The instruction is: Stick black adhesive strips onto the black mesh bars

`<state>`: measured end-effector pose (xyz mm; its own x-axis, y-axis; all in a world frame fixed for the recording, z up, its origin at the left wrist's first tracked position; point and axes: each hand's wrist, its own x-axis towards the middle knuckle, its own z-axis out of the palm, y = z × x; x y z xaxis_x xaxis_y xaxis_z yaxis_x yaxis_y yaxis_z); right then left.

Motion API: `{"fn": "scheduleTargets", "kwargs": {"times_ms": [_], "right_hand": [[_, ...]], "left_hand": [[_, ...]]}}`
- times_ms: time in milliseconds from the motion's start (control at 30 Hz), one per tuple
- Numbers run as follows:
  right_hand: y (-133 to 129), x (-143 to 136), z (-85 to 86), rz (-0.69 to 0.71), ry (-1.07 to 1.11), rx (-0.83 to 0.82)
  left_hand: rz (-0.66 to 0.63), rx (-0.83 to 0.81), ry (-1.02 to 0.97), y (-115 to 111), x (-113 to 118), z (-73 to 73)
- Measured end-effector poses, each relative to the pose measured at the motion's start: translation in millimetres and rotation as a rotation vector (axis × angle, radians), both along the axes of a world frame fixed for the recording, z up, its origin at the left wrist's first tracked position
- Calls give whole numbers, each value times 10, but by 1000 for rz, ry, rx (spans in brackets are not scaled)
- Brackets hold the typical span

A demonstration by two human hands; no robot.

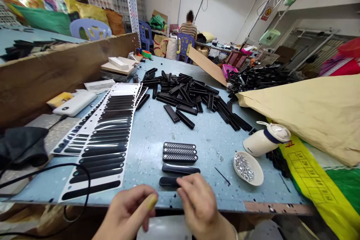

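My right hand is pinched at the right end of a smooth black piece lying near the table's front edge. My left hand is curled just left of it, thumb against the fingers; anything between them is too small to make out. Behind lie another smooth black piece and three textured black pieces side by side. White sheets with black strips lie to the left. A white bowl of small silvery parts and a thin black hex key are at the right.
A pile of black pieces covers the table's middle back. A white bottle lies tilted behind the bowl, near brown paper and a yellow bag. A black cable loops at left. A person sits far back.
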<state>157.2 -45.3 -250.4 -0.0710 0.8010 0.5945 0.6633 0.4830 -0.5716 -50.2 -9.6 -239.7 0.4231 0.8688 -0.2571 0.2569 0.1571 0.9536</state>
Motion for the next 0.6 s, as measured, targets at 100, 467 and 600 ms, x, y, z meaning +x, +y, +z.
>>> {"fn": "scheduleTargets", "kwargs": {"times_ms": [100, 467, 600], "right_hand": [[102, -123, -23, 65, -137, 86], [279, 427, -100, 89, 50, -129], [374, 402, -112, 99, 97, -167]], "left_hand": [[0, -225, -207, 201, 337, -14], [0, -436, -329, 649, 389, -225], [-10, -433, -310, 742, 420, -319]]}}
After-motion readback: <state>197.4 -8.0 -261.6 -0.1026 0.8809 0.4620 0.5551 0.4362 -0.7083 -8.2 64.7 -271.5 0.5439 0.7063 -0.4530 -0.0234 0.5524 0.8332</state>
